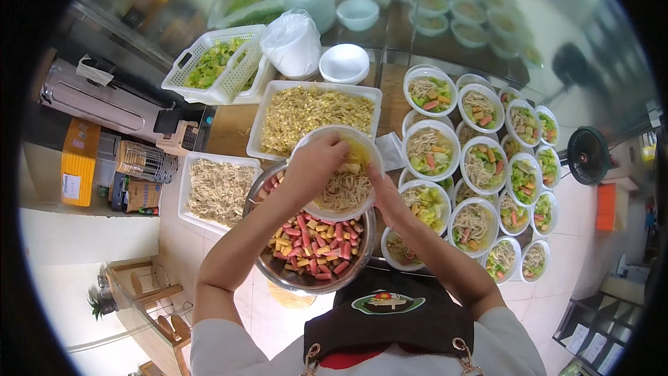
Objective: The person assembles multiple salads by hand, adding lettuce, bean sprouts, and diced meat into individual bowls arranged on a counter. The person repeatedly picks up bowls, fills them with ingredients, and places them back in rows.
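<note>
From my remote station, via head cam: L hand is inside the white bowl, fingers bent down at its contents; cannot tell if they pinch anything. R hand clamps the bowl's R side, thumb at rim. Bowl is held up, tilted, partly over the metal basin of pink & tan sausage pcs, contents incl. pale strands. Adj. items: white tray w/ yellowish sprouts behind; second tray w/ pale strands, far L; lattice basket w/ chopped greens, rear L. Filled bowls stand stacked in rows, R side.
</note>
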Demonstrator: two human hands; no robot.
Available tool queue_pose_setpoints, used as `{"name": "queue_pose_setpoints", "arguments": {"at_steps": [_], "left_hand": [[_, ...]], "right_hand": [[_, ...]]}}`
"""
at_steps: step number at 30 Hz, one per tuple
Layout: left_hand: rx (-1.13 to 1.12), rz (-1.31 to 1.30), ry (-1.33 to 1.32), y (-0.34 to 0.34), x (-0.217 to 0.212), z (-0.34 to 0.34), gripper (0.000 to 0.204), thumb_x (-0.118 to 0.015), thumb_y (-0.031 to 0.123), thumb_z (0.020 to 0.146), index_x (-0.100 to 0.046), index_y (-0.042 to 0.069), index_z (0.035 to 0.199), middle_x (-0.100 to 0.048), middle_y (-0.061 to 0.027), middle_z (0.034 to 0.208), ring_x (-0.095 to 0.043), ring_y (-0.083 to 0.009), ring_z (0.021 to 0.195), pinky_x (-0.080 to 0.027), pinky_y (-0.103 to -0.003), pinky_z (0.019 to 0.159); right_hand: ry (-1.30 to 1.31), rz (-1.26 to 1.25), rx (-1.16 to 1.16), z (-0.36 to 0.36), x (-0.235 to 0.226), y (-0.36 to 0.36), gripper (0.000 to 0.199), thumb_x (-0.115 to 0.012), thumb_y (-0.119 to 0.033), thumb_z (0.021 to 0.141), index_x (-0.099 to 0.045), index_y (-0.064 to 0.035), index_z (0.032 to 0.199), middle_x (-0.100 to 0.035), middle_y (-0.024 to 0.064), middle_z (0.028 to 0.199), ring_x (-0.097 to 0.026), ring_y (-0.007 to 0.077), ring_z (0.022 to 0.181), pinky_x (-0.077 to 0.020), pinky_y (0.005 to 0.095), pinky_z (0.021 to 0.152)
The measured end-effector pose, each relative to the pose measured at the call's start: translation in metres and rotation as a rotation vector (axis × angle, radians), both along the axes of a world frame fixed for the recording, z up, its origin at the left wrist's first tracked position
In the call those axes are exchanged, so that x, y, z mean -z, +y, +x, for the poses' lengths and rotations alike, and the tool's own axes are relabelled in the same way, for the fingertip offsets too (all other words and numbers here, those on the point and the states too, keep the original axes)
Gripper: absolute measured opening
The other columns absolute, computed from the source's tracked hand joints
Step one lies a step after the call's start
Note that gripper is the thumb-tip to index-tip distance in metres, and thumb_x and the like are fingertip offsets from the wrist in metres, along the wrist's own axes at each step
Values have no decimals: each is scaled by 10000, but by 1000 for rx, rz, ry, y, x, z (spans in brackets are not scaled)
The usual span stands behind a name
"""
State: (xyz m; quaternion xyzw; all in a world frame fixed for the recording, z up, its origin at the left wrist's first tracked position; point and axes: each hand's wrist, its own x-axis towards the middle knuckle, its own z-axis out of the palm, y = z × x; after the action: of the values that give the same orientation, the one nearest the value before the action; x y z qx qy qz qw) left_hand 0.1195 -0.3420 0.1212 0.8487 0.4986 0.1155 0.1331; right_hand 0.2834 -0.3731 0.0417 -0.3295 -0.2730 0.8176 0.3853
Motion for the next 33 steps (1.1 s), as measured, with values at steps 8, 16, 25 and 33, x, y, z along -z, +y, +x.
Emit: {"name": "queue_pose_setpoints", "arguments": {"at_steps": [8, 16, 25, 33], "left_hand": [[-14, -38, -253, -56, -31, 37, 201, -668, 55, 737, -622, 72, 932, -574, -108, 902, -599, -293, 827, -491, -347, 709], [-133, -93, -211, -76, 7, 23, 184, -595, 76, 747, -594, 60, 930, -543, -116, 877, -577, -294, 811, -484, -367, 663], [-254, -58, -442, -76, 9, -6, 135, -617, 99, 818, -614, 64, 949, -595, -80, 896, -605, -206, 786, -498, -319, 664], [-549, -152, -200, -118, 161, -100, 139, -581, 35, 779, -591, 39, 917, -575, -135, 849, -585, -257, 830, -476, -377, 723]], "right_hand": [[-77, -41, -33, 37, 7, -19, 518, -390, -437, 957, -418, -27, 1272, -544, 63, 1132, -530, 131, 1004, -434, 273, 866], [-108, -35, 14, 33, 25, -30, 526, -414, -465, 940, -447, -34, 1239, -579, 47, 1066, -560, 116, 904, -465, 264, 759], [-189, -161, -6, 37, 60, -35, 587, -445, -485, 920, -421, -11, 1265, -584, 82, 1074, -595, 167, 882, -490, 278, 715], [-302, -203, 106, 81, 60, -39, 565, -418, -451, 932, -331, -70, 1340, -489, 109, 1263, -536, 227, 1112, -483, 349, 906]]}}
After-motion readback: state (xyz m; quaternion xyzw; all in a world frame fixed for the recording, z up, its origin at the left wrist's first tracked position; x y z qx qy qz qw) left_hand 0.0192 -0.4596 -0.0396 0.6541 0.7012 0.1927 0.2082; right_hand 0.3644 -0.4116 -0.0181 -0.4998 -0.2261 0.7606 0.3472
